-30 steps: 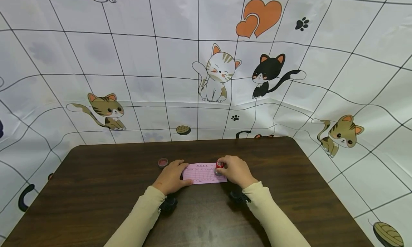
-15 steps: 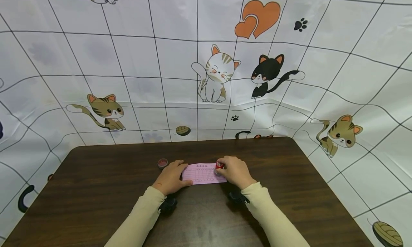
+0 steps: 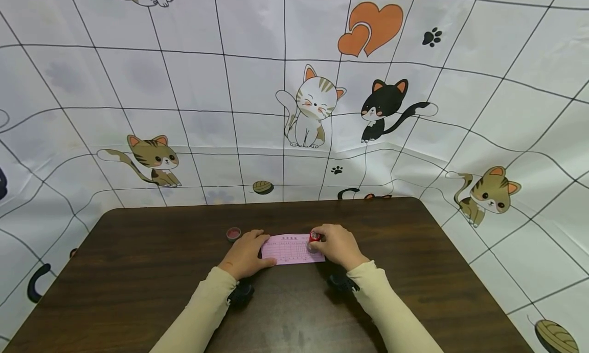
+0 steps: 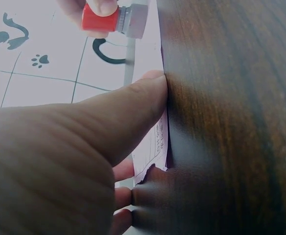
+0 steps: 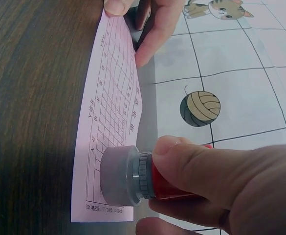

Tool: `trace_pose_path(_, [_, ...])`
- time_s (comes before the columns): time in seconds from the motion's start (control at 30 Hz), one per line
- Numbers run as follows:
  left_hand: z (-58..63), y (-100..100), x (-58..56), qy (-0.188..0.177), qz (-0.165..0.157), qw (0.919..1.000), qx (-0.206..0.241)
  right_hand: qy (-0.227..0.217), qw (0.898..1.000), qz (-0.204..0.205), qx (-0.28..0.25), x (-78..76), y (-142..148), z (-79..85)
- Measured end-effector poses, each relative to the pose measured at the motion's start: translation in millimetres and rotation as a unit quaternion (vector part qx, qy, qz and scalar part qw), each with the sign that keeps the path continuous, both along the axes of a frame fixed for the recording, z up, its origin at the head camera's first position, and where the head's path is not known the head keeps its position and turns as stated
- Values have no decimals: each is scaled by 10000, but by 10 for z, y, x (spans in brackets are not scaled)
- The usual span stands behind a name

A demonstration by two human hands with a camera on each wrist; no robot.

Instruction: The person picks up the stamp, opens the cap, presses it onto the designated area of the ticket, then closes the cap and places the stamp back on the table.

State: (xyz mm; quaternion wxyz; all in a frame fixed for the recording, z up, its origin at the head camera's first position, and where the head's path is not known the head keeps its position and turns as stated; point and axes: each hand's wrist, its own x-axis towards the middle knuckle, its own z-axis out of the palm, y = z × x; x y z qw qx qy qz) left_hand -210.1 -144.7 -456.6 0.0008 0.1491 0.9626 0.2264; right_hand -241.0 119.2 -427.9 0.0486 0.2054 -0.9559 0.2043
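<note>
A pink printed receipt slip (image 3: 286,249) with a ruled grid lies flat on the dark wooden table. My left hand (image 3: 246,254) rests on its left end, thumb (image 4: 145,100) along the near edge and fingers spread at the far side. In my right hand (image 3: 339,244) I pinch a stamp (image 5: 121,175) with a red handle and a grey, round base. Its base meets the right part of the slip's grid in the right wrist view, so the printed face is hidden.
A small round ink pad (image 3: 233,234) with a reddish inside sits beyond my left hand. Behind the table (image 3: 152,271) hangs a white sheet (image 3: 198,76) with grid lines and cartoon cats. Black devices (image 3: 241,293) are worn at both wrists.
Hands, stamp and slip keep their places. Only the head view shifts very slightly.
</note>
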Motion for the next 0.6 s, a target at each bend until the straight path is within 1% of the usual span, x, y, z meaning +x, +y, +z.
trace_pose_path(0.13, [0, -1, 3, -7, 7, 10000, 5, 88, 9999, 38, 141, 2, -10, 7])
trace_pose_path(0.33, [6, -3, 15, -9, -9, 10000, -5, 7, 9999, 1, 165, 15, -11, 27])
trace_pose_path(0.6, [36, -2, 32, 23, -25, 10000, -53, -153, 9998, -8, -105, 10, 4, 35])
